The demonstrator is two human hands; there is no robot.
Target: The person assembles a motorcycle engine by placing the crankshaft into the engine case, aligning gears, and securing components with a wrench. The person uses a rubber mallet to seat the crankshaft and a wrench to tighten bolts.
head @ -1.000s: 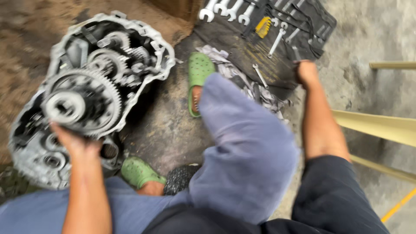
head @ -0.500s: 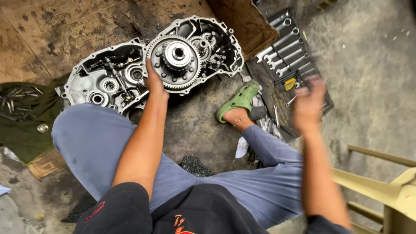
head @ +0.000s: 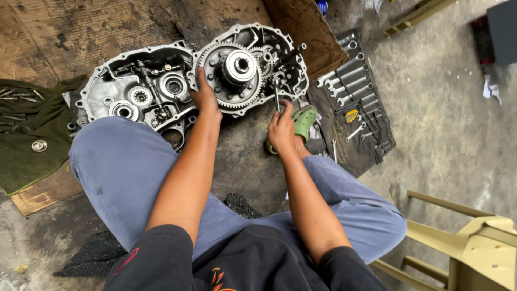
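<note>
A: What is being held at this moment?

B: The large gear [head: 232, 78] is being gripped at its lower left rim by the left hand [head: 205, 97], fingers closed on the toothed edge. The gear is seated in the right case half [head: 269, 59], which is lying on the floor beside the left case half [head: 134, 94]. A slim metal tool [head: 277, 97] is being clamped upright in the right hand [head: 281, 126], its tip being set into the case just right of the gear.

A: What has changed over the last second?

B: A second ago the right hand was being stretched out to the tool roll [head: 355, 116], fingers spread over the wrenches. It is now being brought back, closed on the tool, to the case. The left hand is being kept on the gear throughout.

A: What is meant by that?

B: By judgement, tool fetching is being finished and work on the parts beside the gear is being started, the gear being steadied meanwhile.

A: What is lying nearby?

B: A green cloth [head: 32, 134] with loose bolts is lying at far left; a green sandal [head: 304, 121] is showing just behind the right hand.
</note>
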